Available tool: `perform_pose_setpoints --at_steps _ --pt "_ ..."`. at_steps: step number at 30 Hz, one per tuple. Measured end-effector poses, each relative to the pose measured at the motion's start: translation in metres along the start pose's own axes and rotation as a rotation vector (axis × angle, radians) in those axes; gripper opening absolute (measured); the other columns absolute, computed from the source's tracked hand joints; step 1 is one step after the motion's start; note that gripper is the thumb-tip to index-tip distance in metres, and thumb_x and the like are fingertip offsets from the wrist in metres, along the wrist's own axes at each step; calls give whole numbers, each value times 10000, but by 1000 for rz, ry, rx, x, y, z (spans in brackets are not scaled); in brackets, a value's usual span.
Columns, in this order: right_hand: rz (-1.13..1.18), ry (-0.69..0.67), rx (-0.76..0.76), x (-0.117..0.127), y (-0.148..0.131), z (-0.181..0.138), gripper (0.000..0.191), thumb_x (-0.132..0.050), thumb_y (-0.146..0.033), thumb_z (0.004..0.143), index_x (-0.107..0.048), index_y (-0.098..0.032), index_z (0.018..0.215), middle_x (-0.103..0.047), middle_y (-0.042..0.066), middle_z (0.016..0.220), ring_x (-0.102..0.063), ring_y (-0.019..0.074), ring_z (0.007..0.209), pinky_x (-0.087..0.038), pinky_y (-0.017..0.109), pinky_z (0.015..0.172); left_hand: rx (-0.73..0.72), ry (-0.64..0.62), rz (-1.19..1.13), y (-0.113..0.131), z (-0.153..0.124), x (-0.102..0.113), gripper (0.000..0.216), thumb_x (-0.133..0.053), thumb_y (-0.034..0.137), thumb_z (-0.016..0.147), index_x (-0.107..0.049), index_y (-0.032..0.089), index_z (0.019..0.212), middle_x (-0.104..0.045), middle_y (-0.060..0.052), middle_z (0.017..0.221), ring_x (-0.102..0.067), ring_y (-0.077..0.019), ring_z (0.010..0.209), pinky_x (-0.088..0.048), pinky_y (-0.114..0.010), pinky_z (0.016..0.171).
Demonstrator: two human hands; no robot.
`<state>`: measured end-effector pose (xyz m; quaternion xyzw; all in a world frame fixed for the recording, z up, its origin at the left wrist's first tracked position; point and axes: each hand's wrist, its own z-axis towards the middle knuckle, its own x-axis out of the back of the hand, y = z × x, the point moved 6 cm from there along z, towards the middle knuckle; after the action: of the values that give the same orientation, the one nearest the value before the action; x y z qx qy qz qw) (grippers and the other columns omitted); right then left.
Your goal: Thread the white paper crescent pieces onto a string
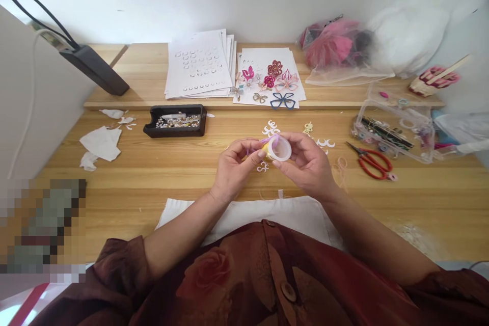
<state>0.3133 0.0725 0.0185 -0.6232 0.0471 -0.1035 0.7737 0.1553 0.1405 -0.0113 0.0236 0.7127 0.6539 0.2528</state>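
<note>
My two hands meet above the middle of the wooden table. My right hand grips a small white round container with a yellow part on its left side. My left hand pinches at that yellow end, where a thin purple strip shows between the fingers. Small white paper cut-outs lie on the table just beyond my hands, and another lies under them.
A black tray of beads sits to the left, white paper scraps further left. Red scissors and a clear plastic box lie to the right. On the raised shelf are paper sheets, finished paper flowers, bags and a black lamp.
</note>
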Motion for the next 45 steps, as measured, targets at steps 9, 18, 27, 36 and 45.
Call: perform_pose_setpoints --at_steps 9,18,27,36,45 --pt "-31 1 33 -2 3 0 432 -863 -338 826 -671 -299 1211 -742 81 1264 -710 279 1185 -574 504 1075 120 -18 -94 -12 2 -1 324 -909 428 757 -736 155 776 -749 -76 1097 -665 -133 872 -562 -253 770" --pt "-58 3 84 -1 4 0 419 -827 -306 853 -673 -286 1242 -747 83 1273 -713 265 1188 -582 467 1061 138 -26 -164 -10 1 -2 377 -932 469 739 -760 150 846 -764 -53 974 -655 -107 789 -576 -248 755" --pt "-64 -151 132 -6 3 -3 436 -762 -214 917 -626 -289 1324 -701 94 1330 -675 254 1253 -557 466 1094 135 -35 -131 -10 1 -2 410 -937 479 724 -734 143 844 -743 -43 927 -645 -98 720 -582 -259 702" --pt "227 -59 -53 -1 15 2 420 -849 -273 863 -666 -303 1240 -745 47 1265 -702 216 1162 -572 419 1046 150 -118 -233 -11 1 -8 418 -924 435 750 -674 175 960 -727 -55 1066 -664 -128 841 -588 -265 736" --pt "500 -96 -338 -3 30 6 408 -940 -366 749 -775 -309 1117 -779 3 1131 -717 180 1050 -581 343 966 74 -176 -163 -10 0 -9 507 -942 315 746 -694 208 1175 -704 -78 1185 -655 -155 935 -591 -273 771"
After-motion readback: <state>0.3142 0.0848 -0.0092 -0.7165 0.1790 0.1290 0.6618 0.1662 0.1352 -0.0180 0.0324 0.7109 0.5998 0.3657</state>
